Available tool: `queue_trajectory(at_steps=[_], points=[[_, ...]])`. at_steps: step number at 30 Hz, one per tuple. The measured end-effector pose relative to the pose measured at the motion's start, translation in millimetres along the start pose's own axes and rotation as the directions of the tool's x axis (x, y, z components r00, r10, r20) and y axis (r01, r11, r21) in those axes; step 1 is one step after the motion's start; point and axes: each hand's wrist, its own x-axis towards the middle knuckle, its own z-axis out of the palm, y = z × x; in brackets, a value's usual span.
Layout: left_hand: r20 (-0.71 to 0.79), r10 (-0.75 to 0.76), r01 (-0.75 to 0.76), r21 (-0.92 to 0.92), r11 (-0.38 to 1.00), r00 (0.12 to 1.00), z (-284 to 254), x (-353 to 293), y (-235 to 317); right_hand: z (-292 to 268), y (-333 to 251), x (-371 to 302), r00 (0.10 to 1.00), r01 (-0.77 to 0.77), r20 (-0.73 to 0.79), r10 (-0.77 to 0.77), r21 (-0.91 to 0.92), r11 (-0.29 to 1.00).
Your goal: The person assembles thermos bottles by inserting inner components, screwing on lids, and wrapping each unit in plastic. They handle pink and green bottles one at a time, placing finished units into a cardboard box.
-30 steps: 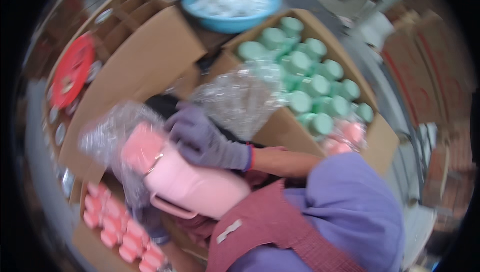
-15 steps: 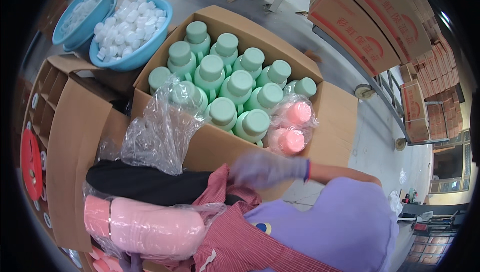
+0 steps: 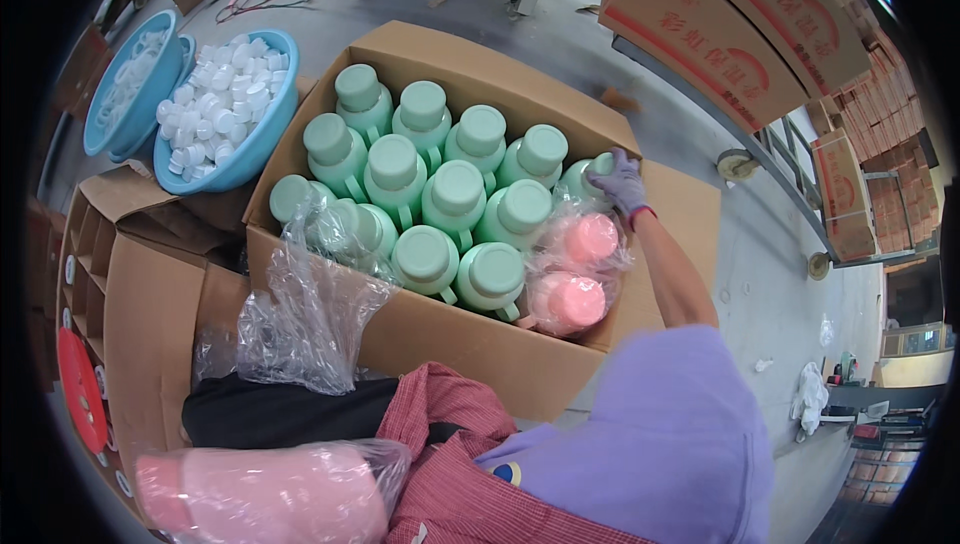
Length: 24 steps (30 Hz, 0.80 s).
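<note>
My right hand [image 3: 622, 184], in a grey-purple glove, reaches to the box's right end. Its fingers are wrapped round the lid of a mint-green thermos jug [image 3: 583, 176] in the far corner. Several more green jugs with handles [image 3: 456, 196] stand upright in the open cardboard box [image 3: 480, 342]. Beside my right hand, a pink jug [image 3: 590, 238] and another pink jug [image 3: 570, 301] stand in clear plastic bags. Across my lap lies a large pink jug [image 3: 275, 489] in a clear bag. My left hand is out of sight.
A crumpled clear bag [image 3: 310, 314] hangs over the box's near left edge. Two blue basins [image 3: 285, 94] of white plastic parts stand at the far left. A divided carton [image 3: 150, 314] is at left. On the right, a cart [image 3: 745, 136] carries stacked cartons.
My right hand has moved from near my lap up and right to the green jug in the corner. The bagged pink jug on my lap has shifted lower, and my left hand has gone from view.
</note>
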Motion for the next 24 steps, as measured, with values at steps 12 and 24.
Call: queue_trajectory(at_steps=[12,24], points=[[0.471,0.546,-0.294,-0.507,0.81,0.693,316.8,104.2,166.7,-262.9,-114.0,-109.0,0.632,0.421,-0.659,-0.408,-0.151,0.895],[0.723,0.582,-0.38,-0.453,0.807,0.373,482.8,101.4,227.3,-284.2,-213.3,-197.4,0.237,0.934,-0.791,-0.565,0.025,0.356]])
